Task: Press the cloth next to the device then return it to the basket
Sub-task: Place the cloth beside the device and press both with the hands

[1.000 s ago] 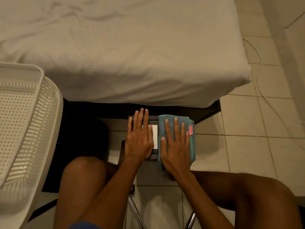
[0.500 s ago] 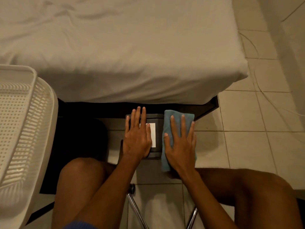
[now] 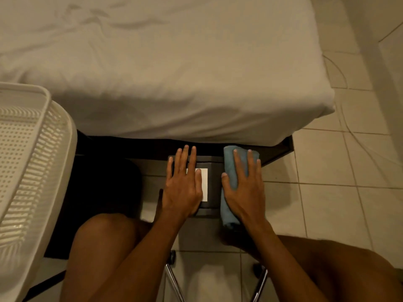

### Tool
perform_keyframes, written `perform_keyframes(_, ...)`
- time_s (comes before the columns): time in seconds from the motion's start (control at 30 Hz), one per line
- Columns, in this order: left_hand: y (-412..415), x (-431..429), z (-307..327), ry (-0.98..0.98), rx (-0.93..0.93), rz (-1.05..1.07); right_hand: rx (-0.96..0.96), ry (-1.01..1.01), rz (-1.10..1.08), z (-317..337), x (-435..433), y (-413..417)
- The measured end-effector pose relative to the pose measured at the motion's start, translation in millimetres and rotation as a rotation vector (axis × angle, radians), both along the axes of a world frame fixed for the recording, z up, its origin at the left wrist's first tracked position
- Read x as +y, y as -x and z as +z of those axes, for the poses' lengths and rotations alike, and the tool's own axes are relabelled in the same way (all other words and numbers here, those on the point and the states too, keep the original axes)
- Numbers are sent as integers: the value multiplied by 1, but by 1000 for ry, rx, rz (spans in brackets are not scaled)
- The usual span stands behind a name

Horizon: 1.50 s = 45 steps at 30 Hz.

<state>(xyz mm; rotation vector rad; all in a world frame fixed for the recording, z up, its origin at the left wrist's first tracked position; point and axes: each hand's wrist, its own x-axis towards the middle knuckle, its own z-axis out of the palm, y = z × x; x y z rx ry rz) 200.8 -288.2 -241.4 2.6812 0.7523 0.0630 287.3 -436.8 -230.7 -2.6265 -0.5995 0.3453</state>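
Cloth (image 3: 231, 171) now narrower than a second ago, right hand (image 3: 245, 190) flat and released pressing it beside device (image 3: 212, 188), left hand (image 3: 183, 188) flat on device; basket (image 3: 63, 136) return, frame left, likely next.

Both hands lie flat, palms down, fingers pointing toward twelve o'clock. The left hand (image 3: 182, 186) keeps its fingers close together; the right hand (image 3: 245, 188), at its three o'clock, spreads them slightly. Forearms converge from six o'clock.

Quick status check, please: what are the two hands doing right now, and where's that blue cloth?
Left hand flat on dark device. Right hand flat on blue cloth, beside device. White basket off to the left; nothing between.
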Motion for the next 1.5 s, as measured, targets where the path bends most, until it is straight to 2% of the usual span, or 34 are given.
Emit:
perform_keyframes(0.07,0,2,0,-12,0,-1,17,-50,-58,0,2,2)
perform_keyframes(0.2,1,1,0,19,1,5,-15,-18,-13,-4,-24,47)
perform_keyframes(0.37,-1,0,1,7,-4,10,25,-71,-80,-3,-5,3)
perform_keyframes(0.5,1,1,3,10,-5,5,-2,-89,-111,-6,-28,56)
perform_keyframes(0.67,-1,0,3,-39,36,-22,33,-103,-83,-7,-8,-1)
perform_keyframes(0.83,2,1,3,-35,37,-23,103,-149,-199,-6,-25,45)
perform_keyframes(1.0,0,1,2,-57,44,-40,96,-163,-211,-6,-3,-8)
perform_keyframes(1.17,2,1,4,-53,43,-33,71,-182,-253,-13,-27,49)
perform_keyframes(1.3,-1,0,4,-41,40,-35,58,-134,-224,-10,-12,1)
perform_keyframes(1.4,0,2,4,-30,50,-36,56,-173,-279,-6,-16,32)
perform_keyframes(1.5,0,1,6,-41,49,-44,76,-143,-231,-4,-29,54)
